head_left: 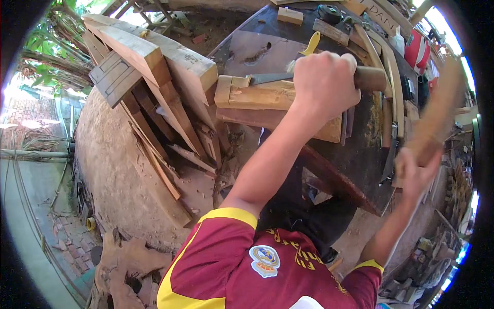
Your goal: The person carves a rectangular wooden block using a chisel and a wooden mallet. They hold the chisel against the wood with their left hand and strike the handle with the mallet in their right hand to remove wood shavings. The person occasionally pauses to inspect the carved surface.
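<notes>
My left hand (325,82) is wrapped round the handle of a chisel (271,78). Its metal blade points left, lying nearly flat over a yellowish wooden block (260,98), and the tip reaches a raised step near the block's left end. The thick brown butt of the handle sticks out to the right of my fist. Off to the right, my right hand (419,165) grips the lower end of a wooden mallet (441,105), raised and smeared by motion. A gap separates the mallet from the chisel handle. Reddish-brown wood lies under the block.
Behind the block, a yellow-handled brush (311,44) lies on the dark worktable (370,154). Wood strips (391,67) and a red-and-white item (417,51) crowd its right side. Long timber beams (177,56) lean at the left, beside a wood offcut (290,15) farther back.
</notes>
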Demonstrator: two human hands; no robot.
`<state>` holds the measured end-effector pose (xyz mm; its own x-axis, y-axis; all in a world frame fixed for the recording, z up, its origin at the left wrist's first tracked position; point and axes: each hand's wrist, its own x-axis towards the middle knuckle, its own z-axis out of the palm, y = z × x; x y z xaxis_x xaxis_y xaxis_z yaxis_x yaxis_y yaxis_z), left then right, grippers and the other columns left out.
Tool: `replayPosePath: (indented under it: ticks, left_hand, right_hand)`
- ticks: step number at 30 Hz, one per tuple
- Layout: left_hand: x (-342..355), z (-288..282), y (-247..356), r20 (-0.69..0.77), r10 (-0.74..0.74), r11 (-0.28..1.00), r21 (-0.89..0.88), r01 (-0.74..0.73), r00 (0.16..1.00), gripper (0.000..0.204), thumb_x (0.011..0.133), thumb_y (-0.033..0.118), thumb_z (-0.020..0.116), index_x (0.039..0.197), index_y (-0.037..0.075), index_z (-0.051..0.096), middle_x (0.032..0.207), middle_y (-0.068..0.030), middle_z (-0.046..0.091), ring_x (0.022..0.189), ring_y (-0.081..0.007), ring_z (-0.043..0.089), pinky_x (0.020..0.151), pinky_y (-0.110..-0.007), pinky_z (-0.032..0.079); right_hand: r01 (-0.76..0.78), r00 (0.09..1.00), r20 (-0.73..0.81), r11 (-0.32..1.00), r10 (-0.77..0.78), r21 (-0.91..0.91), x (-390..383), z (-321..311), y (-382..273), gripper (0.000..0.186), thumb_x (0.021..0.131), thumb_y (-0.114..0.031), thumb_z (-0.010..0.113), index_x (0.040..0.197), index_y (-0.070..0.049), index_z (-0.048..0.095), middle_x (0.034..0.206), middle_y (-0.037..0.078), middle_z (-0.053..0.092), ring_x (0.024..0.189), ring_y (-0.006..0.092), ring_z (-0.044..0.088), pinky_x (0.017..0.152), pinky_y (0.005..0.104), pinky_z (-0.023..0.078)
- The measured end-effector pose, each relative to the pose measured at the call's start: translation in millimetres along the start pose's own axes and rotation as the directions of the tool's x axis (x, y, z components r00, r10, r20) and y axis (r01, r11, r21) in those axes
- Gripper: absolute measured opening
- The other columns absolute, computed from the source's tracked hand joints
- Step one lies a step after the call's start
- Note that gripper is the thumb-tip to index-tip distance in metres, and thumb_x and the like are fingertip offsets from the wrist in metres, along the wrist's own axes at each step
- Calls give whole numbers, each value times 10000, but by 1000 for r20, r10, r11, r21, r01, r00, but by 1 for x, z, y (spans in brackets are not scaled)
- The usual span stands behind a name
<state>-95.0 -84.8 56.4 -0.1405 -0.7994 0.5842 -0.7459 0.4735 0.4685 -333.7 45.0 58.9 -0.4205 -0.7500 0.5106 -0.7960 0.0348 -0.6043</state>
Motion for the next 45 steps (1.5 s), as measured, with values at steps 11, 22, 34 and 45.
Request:
replayPosePath:
  ticks: [11,22,34,45]
  left_hand:
    - [-5,9,3,78,32,999,29,-35,996,214,562,279,692,649,109,597,625,-111,617,614,-305,630,536,-398,489]
    - [-28,18,-11,-38,202,978,-47,-203,979,254,561,203,723,736,103,569,759,-66,610,754,-266,589,676,-387,465]
    - [-20,10,-15,412,233,965,11,-260,881,334,548,307,737,759,88,600,718,-96,633,692,-284,633,616,-390,500]
    - [-7,2,-11,-236,90,940,-301,-160,968,196,524,206,730,618,67,629,575,-92,595,544,-257,601,521,-344,457]
  right_hand:
    - [162,983,122,962,-137,-221,-23,11,-20,775,661,-96,733,1316,34,339,1206,202,508,1131,278,482,975,388,364]
    - [-294,950,167,933,262,207,-86,27,-9,821,596,-93,736,1303,78,355,1217,189,485,1131,263,471,972,360,358]
    - [-269,962,44,914,269,303,-117,27,-12,762,621,-51,715,1287,81,370,1192,162,483,1082,240,487,937,346,384]
    - [-299,954,105,891,280,341,-141,32,1,828,634,-62,712,1338,61,294,1275,184,426,1162,271,430,990,391,337]
